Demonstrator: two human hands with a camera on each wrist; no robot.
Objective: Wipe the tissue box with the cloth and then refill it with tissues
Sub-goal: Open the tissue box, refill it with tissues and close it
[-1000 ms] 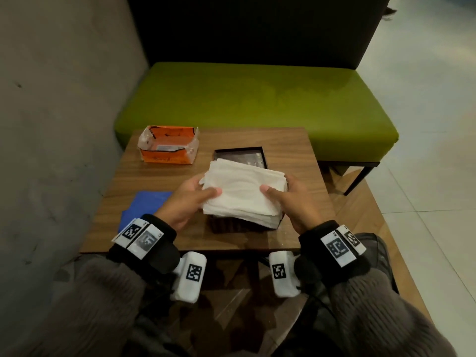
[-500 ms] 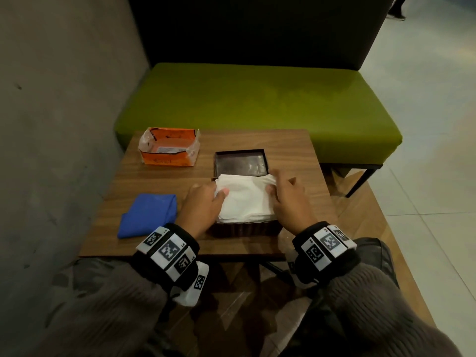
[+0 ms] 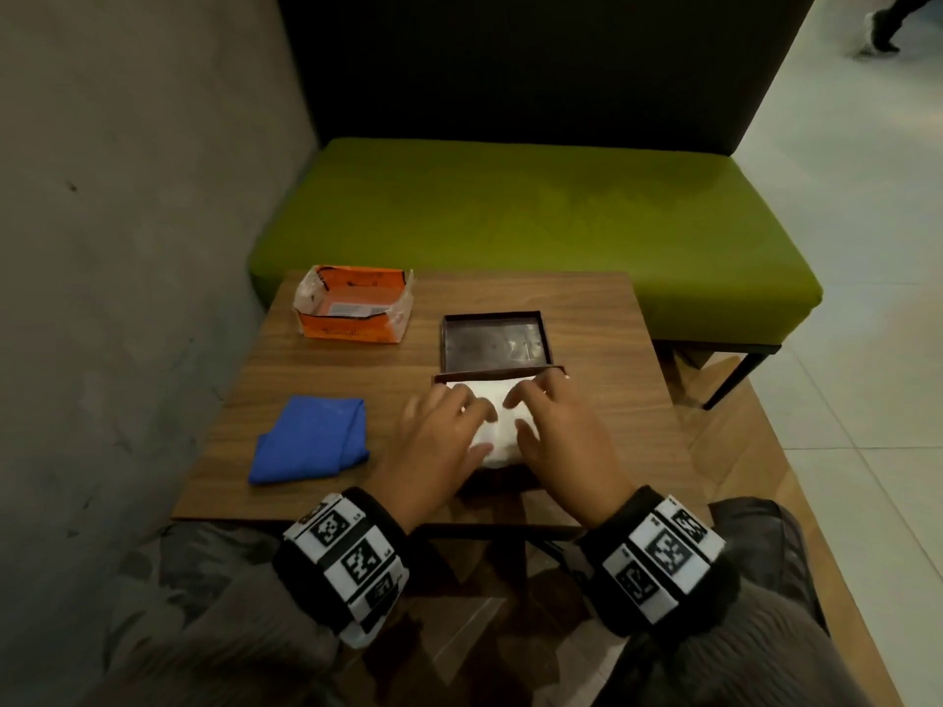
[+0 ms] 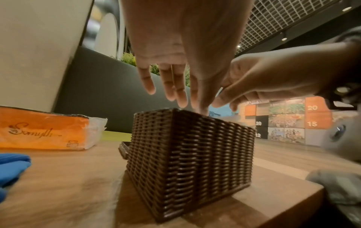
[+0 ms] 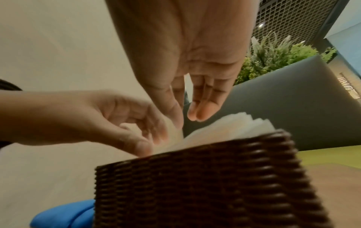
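A dark brown woven tissue box (image 3: 497, 373) stands near the front middle of the wooden table (image 3: 602, 318). A stack of white tissues (image 3: 497, 449) sits in it, its edges fanning a little above the rim (image 5: 224, 128). My left hand (image 3: 454, 421) and my right hand (image 3: 541, 405) lie side by side on top of the stack, their straight fingers pressing down on it. The left wrist view shows the box's woven walls (image 4: 191, 162) with the fingers (image 4: 173, 86) pointing down into the opening. The folded blue cloth (image 3: 311, 438) lies left of the box.
The box's dark flat lid (image 3: 492, 344) lies upside down just behind the box. An opened orange tissue packet (image 3: 352, 306) sits at the table's back left. A green bench (image 3: 536, 211) stands behind the table and a grey wall (image 3: 127, 247) runs along the left.
One second ago both hands held the tissue stack above the box. They lowered it in, and now they lie on top and push it down.
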